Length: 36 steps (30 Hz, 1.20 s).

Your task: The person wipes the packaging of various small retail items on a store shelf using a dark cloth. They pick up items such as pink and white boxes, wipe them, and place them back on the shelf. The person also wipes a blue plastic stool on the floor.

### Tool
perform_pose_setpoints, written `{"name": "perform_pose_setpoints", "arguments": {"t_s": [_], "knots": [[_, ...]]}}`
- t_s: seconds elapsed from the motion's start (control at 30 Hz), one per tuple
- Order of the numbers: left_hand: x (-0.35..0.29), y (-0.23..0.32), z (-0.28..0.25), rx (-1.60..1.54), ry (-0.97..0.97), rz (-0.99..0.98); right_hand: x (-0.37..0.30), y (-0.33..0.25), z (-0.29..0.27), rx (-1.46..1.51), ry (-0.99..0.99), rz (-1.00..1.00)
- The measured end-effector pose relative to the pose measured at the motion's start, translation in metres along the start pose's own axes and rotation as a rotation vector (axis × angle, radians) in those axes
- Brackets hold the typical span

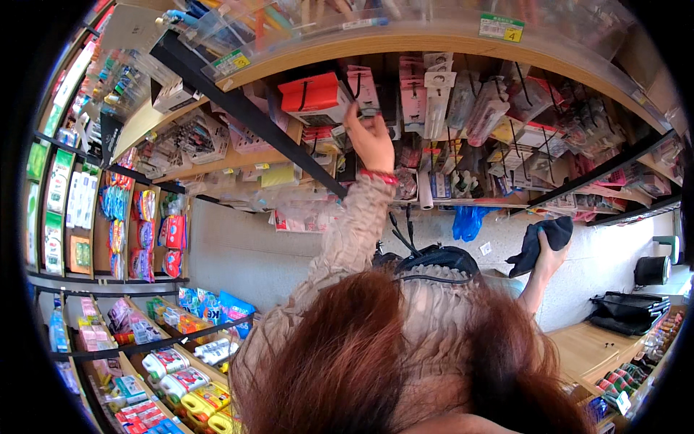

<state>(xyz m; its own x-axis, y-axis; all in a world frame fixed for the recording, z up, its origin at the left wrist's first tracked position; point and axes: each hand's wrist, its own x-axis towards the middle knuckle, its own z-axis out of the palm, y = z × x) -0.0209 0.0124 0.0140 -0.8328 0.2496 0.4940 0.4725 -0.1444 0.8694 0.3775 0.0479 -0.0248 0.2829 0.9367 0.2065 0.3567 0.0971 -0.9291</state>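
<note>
My left hand [370,141], with a red band at its wrist, reaches up among goods hanging on hooks. Its fingers are bent at the lower end of a narrow pink package [363,87], around something greyish that I cannot make out. Just left of the fingers is a red and white box [315,98]. More slim pink packages [413,98] and white ones [436,101] hang to the right. Off to the right, my right hand [552,257] grips a bunched black cloth [542,242], which covers most of its fingers.
A wooden shelf edge [405,45] with price tags curves above the hanging goods. A black metal upright [253,116] slants down left of my left hand. A blue plastic bag [468,223] hangs below. Bottles [177,383] fill lower-left shelves; a wooden counter [585,347] stands right.
</note>
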Motion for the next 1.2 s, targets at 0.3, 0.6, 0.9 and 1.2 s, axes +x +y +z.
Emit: {"name": "perform_pose_setpoints", "arguments": {"t_s": [0.3, 0.6, 0.9, 1.2], "knots": [[-0.023, -0.022, 0.039, 0.255, -0.202, 0.036, -0.006, -0.003, 0.0, 0.09, -0.022, 0.108], [-0.031, -0.012, 0.034, 0.033, -0.293, -0.173, 0.0, 0.018, -0.009, 0.133, 0.024, 0.123], [-0.032, -0.008, -0.012, -0.334, -0.585, -0.34, -0.009, 0.003, -0.003, 0.278, -0.089, 0.16], [-0.078, 0.062, -0.003, -0.113, -0.682, 0.073, -0.011, -0.063, 0.045, 0.88, -0.265, 0.171]]}}
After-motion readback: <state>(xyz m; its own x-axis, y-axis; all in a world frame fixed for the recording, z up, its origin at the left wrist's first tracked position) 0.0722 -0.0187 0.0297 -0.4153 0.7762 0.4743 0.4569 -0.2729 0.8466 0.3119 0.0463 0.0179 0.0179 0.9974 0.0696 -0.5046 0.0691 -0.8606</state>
